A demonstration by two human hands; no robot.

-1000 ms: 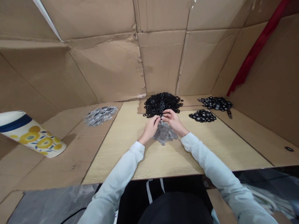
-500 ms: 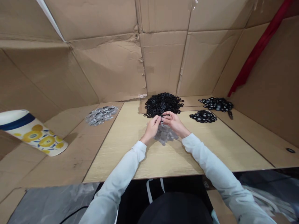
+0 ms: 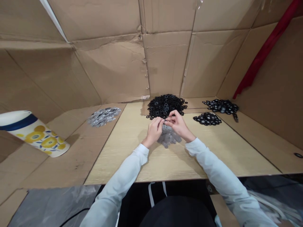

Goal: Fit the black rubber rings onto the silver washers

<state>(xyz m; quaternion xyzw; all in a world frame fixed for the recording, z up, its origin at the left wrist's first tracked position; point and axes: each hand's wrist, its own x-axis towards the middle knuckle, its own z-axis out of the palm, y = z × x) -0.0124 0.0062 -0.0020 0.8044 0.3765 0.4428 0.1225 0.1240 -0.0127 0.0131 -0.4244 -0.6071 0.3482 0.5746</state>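
Note:
My left hand (image 3: 155, 130) and my right hand (image 3: 178, 125) meet fingertip to fingertip above a small heap of grey discs (image 3: 168, 138) on the wooden board (image 3: 132, 151). Both hands are pinched on a tiny part between them, too small to name. Just beyond the fingers lies a large pile of black rings (image 3: 165, 105). Both arms wear light long sleeves.
A heap of silvery discs (image 3: 103, 116) lies at the left on cardboard. Two groups of black rings with light centres (image 3: 207, 118) (image 3: 222, 106) sit at the right. A flowered paper cup (image 3: 33, 134) lies tilted at far left. Cardboard walls (image 3: 113, 63) enclose the board; one stray ring (image 3: 298, 155) at far right.
My hands have stayed together over the grey heap, with the right hand's fingers lifting slightly. The view has shifted a little.

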